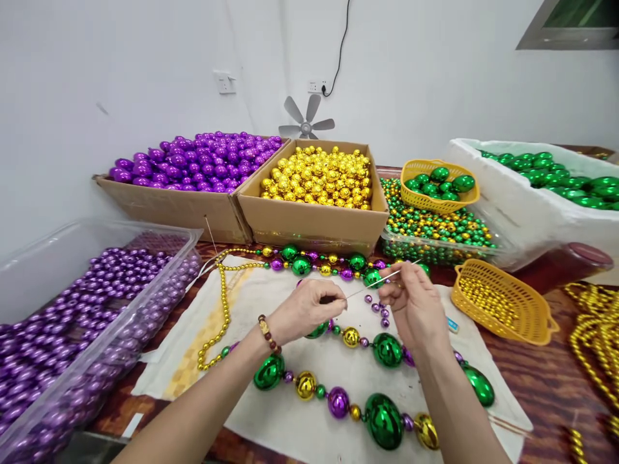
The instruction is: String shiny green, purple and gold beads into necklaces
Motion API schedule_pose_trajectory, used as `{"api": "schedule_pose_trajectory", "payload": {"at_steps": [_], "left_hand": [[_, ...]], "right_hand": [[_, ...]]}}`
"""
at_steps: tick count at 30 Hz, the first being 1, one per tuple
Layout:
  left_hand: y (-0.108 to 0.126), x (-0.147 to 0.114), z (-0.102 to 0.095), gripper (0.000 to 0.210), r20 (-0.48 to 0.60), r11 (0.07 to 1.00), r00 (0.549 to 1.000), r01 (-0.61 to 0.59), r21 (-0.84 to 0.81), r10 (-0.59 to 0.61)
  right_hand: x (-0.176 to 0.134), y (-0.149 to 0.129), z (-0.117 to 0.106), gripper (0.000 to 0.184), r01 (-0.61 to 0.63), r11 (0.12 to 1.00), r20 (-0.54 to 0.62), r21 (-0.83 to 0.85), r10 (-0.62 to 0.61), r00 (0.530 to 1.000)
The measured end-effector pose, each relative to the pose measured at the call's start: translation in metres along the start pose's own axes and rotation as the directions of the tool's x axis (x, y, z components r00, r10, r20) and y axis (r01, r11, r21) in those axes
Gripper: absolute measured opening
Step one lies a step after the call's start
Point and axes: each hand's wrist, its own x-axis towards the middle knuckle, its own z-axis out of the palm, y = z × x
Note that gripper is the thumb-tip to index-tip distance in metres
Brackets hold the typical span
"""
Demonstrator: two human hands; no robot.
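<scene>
My left hand point(309, 309), with a beaded bracelet at the wrist, pinches one end of a thin pale strand point(370, 285). My right hand point(411, 296) grips the strand's other end, and it is taut between the two. Whether it is thread or a needle I cannot tell. Below my hands, a string of large green, gold and purple beads point(338, 403) lies on a white cloth point(285, 425). Several loose small purple beads point(376, 308) rest between my hands. Another bead string point(302, 265) runs along the cloth's far edge, with small gold beads point(223, 303) at the left.
At the back stand cartons of purple beads point(169, 209) and gold beads point(309, 222). A clear bin of purple beads point(159, 328) is at left. Yellow baskets point(532, 316) point(440, 205), a foam box point(512, 206) and gold bead strands point(597, 348) are at right.
</scene>
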Motion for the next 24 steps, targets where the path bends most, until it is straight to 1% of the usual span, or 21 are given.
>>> {"api": "schedule_pose_trajectory", "payload": {"at_steps": [2, 3, 4, 6, 8, 10, 13, 16, 18, 19, 21, 22, 24], "left_hand": [[0.002, 0.004, -0.006, 0.024, 0.01, 0.998, 0.998, -0.055, 0.023, 0.055], [0.003, 0.006, -0.008, 0.026, 0.017, 0.996, 0.997, -0.078, 0.031, 0.077], [0.003, 0.007, -0.009, 0.026, 0.027, 0.995, 0.995, -0.093, 0.034, 0.092], [0.002, 0.008, -0.009, 0.025, 0.047, 0.995, 0.994, -0.099, 0.034, 0.097], [-0.003, 0.006, -0.008, 0.022, 0.052, 0.992, 0.994, -0.098, 0.075, 0.094], [-0.012, 0.001, -0.007, 0.019, 0.054, 0.98, 0.994, -0.099, 0.175, 0.09], [-0.027, -0.008, -0.006, 0.017, 0.022, 0.942, 0.998, -0.068, 0.329, 0.065], [-0.043, -0.017, -0.004, 0.019, -0.071, 0.923, 0.997, 0.003, 0.384, 0.026], [-0.054, -0.022, 0.0, 0.02, -0.164, 0.931, 0.987, 0.065, 0.36, -0.005], [-0.059, -0.024, 0.002, 0.02, -0.223, 0.945, 0.974, 0.102, 0.312, -0.031], [-0.07, -0.029, 0.006, 0.019, -0.344, 0.971, 0.933, 0.171, 0.165, -0.106], [-0.076, -0.031, 0.009, 0.02, -0.391, 0.976, 0.908, 0.199, 0.092, -0.148], [-0.087, -0.035, 0.012, 0.022, -0.449, 0.97, 0.866, 0.244, -0.006, -0.221]], "right_hand": [[-0.005, 0.004, 0.004, 0.019, -0.086, 0.996, 0.135, -0.039, 0.09, 0.987], [-0.008, 0.008, 0.007, 0.02, -0.106, 0.992, 0.179, -0.069, 0.116, 0.977], [-0.01, 0.011, 0.01, 0.021, -0.105, 0.99, 0.194, -0.091, 0.121, 0.974], [-0.012, 0.015, 0.014, 0.024, -0.081, 0.99, 0.162, -0.112, 0.099, 0.982], [-0.01, 0.013, 0.013, 0.027, -0.069, 0.991, 0.119, -0.118, 0.083, 0.989], [-0.006, 0.005, 0.01, 0.028, -0.048, 0.996, 0.089, -0.081, 0.056, 0.994], [-0.004, -0.015, 0.001, 0.024, -0.015, 0.999, 0.039, 0.04, 0.013, 0.999], [-0.009, -0.04, -0.009, 0.017, 0.004, 0.994, 0.036, 0.111, -0.008, 0.999], [-0.014, -0.058, -0.014, 0.014, 0.05, 0.991, 0.041, 0.124, -0.056, 0.998], [-0.018, -0.066, -0.016, 0.014, 0.08, 0.989, 0.04, 0.125, -0.085, 0.996], [-0.024, -0.081, -0.018, 0.016, 0.135, 0.984, 0.029, 0.115, -0.139, 0.99], [-0.027, -0.086, -0.018, 0.017, 0.16, 0.981, 0.018, 0.107, -0.162, 0.987], [-0.033, -0.095, -0.019, 0.02, 0.203, 0.976, -0.009, 0.082, -0.203, 0.979]]}}
